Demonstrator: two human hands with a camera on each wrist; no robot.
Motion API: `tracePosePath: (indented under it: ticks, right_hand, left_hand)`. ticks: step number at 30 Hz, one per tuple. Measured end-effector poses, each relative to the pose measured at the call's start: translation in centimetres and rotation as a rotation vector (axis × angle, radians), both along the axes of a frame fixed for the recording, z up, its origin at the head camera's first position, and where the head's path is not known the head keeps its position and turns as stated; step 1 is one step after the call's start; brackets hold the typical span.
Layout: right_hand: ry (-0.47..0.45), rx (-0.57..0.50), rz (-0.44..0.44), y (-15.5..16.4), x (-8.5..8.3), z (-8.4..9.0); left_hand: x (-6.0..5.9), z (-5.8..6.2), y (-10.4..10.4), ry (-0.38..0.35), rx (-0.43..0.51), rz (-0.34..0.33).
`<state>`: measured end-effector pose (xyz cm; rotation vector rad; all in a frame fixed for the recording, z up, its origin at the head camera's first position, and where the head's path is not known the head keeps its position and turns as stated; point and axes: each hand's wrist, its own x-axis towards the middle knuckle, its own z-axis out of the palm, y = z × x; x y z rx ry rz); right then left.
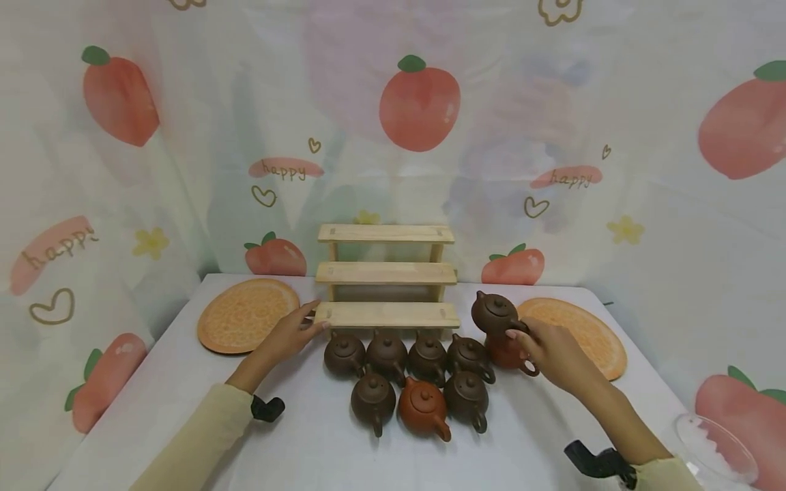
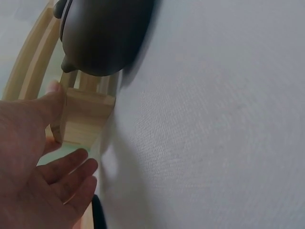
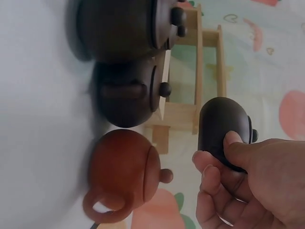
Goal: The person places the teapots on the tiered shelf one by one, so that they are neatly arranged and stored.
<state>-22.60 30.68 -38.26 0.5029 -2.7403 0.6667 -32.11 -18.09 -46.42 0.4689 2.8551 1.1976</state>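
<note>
My right hand (image 1: 555, 351) grips a dark brown teapot (image 1: 493, 314) by its handle, raised off the table. In the right wrist view the thumb lies along that pot's (image 3: 221, 126) side, hiding the handle. Just below it, a reddish-brown teapot (image 1: 506, 353) stands on the table. At the left end of a three-tier wooden stand (image 1: 387, 314), my left hand (image 1: 293, 334) pinches the lowest board. The left wrist view has the thumb on one face of the board end (image 2: 88, 112) and the forefinger against the other, with the remaining fingers loosely extended.
Several dark teapots (image 1: 387, 354) stand in two rows before the stand, with another reddish-brown teapot (image 1: 422, 406) in the front row. Round orange-patterned mats (image 1: 245, 314) lie at both sides. A clear dish (image 1: 715, 447) is at the lower right. A fruit-print cloth (image 1: 417, 191) hangs behind.
</note>
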Motion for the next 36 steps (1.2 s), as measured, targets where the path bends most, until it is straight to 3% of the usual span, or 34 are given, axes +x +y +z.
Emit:
tracePosePath:
  ticks: [15,22,36]
  right_hand:
    - [-0.010,-0.012,0.034,-4.0,-6.6,3.4]
    - [-0.081,-0.003,0.017,-5.4,-9.2,5.2]
    - [-0.073,0.037,-0.002,-8.1,-14.6,7.6]
  left_hand:
    - [-0.2,-0.4,0.1,-0.003,-0.005,0.014]
    - [-0.4,-0.4,0.0,-0.010,-0.010,0.024]
    - [-0.3,-0.3,0.1,-0.019,-0.015,0.035]
